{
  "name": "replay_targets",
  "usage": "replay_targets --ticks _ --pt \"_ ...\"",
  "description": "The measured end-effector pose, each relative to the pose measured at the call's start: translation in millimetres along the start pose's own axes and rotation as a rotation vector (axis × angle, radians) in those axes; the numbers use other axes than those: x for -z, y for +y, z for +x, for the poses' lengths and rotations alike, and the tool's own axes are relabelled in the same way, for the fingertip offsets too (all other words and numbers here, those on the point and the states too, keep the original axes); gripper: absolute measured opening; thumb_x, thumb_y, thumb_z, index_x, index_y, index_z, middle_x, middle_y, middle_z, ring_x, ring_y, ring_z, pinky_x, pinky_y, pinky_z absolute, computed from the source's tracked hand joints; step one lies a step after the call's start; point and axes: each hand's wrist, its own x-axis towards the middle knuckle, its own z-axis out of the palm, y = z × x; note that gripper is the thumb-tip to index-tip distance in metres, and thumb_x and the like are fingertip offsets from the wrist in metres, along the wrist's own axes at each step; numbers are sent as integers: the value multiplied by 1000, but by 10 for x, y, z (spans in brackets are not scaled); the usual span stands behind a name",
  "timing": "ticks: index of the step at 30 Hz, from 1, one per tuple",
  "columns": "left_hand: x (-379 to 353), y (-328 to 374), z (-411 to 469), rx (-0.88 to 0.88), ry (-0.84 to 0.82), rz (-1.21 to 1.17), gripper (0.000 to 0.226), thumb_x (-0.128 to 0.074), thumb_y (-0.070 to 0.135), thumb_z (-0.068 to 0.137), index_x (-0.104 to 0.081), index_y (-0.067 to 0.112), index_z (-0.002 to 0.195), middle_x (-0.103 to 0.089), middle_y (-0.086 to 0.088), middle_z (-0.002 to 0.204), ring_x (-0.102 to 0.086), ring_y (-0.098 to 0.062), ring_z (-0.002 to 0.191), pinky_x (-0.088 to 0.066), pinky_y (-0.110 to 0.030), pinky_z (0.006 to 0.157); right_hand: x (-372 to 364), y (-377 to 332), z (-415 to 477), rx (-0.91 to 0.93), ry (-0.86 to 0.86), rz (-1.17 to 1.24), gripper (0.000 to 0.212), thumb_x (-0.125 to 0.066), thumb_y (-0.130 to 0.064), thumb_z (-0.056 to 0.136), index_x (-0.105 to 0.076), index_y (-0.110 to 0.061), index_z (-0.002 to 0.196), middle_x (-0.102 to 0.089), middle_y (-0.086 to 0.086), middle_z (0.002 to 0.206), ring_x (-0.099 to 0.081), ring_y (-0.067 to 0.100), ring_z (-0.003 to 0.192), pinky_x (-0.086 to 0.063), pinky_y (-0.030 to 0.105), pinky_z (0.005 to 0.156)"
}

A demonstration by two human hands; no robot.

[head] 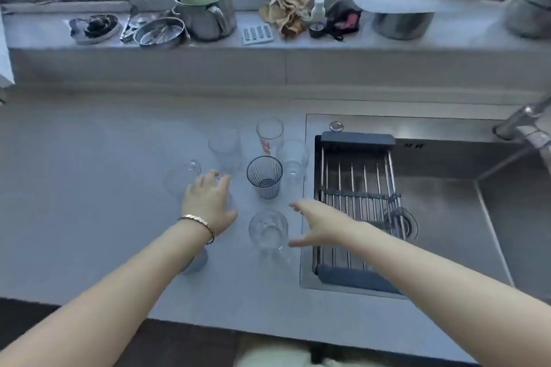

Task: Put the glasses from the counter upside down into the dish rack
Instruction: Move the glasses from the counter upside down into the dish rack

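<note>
Glasses, clear and upright, cluster on the grey counter (89,188) beside the empty metal dish rack (357,182); with the spread left hand (208,205) and right hand (319,226) gripping nothing, a careless reach could topple the nearest clear tumbler (268,229).

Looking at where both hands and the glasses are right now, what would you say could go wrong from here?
The glasses stand close together, so the left hand, reaching among them, might knock the clear glass or the dark ribbed glass over. The right hand, open beside the near glass, could nudge it. The dish rack sits over the sink; a glass set badly could tip between bars.
</note>
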Motion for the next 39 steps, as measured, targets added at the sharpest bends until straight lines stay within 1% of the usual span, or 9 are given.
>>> replay_targets --ticks 5,9,13,18,22,29,34,36,39 --pt "-91 -194 171 57 -201 61 72 -64 43 76 -33 18 136 -36 -7 141 -39 -30 128 -41 -39 100 -347 -225 219 16 65 25 102 -79 -39 66 -18 -20 146 -31 0 146 -35 17 134 -37 29 102" --pt "-219 -275 320 45 -242 38 74 -66 37 77 -30 17 137 -39 -8 137 -38 -30 127 -44 -39 96 -521 -249 309 -61 175 81 91 -76 -29 70 -23 -17 142 -36 2 139 -49 24 120 -45 32 86" --pt "-267 -303 359 47 -280 -34 73 -67 32 76 -31 15 136 -42 -11 132 -41 -33 120 -46 -38 92 -649 -194 239 -160 305 303 71 -78 -24 65 -41 -16 126 -50 -1 122 -54 20 112 -46 34 88" --pt "-195 -140 116 -154 -295 -2 72 -68 38 72 -34 27 135 -44 -4 127 -43 -28 115 -47 -33 84 -633 -32 50 -275 373 623 63 -83 -15 59 -43 -21 108 -55 -12 104 -56 12 96 -47 26 80" --pt "-125 245 -89 -392 -332 7 82 -64 43 73 -18 46 142 -40 -1 127 -41 -24 116 -47 -30 83 -487 215 -145 -324 321 939 61 -83 -12 56 -40 -31 96 -56 2 117 -59 21 108 -52 31 80" --pt "-178 1045 -166 -470 -249 -37 100 -62 44 75 12 48 143 -41 -3 117 -41 -25 103 -48 -30 71 -13 594 -533 -320 224 1154 90 -75 -38 40 -41 -26 122 -54 0 111 -56 15 100 -45 31 84" --pt "-213 1451 -58 -448 -257 -40 86 -63 40 73 -12 45 142 -41 -4 120 -42 -26 107 -51 -32 78 210 897 -683 -300 43 1180 83 -69 -52 59 -32 -32 131 -47 2 129 -47 17 119 -35 39 103" --pt "-218 1551 -5 -429 -274 -41 83 -63 40 73 -16 42 141 -40 -5 122 -42 -26 109 -51 -33 80 273 1021 -737 -261 -56 1188 111 -77 -67 43 -23 -36 135 -37 3 141 -37 18 131 -31 40 107" --pt "-207 1646 83 -434 -277 -36 83 -64 41 74 -16 40 141 -40 -5 124 -41 -26 109 -50 -31 82 295 1149 -779 -190 -100 1125 125 -84 -46 39 -9 -40 139 -29 -2 140 -39 11 129 -40 27 101"
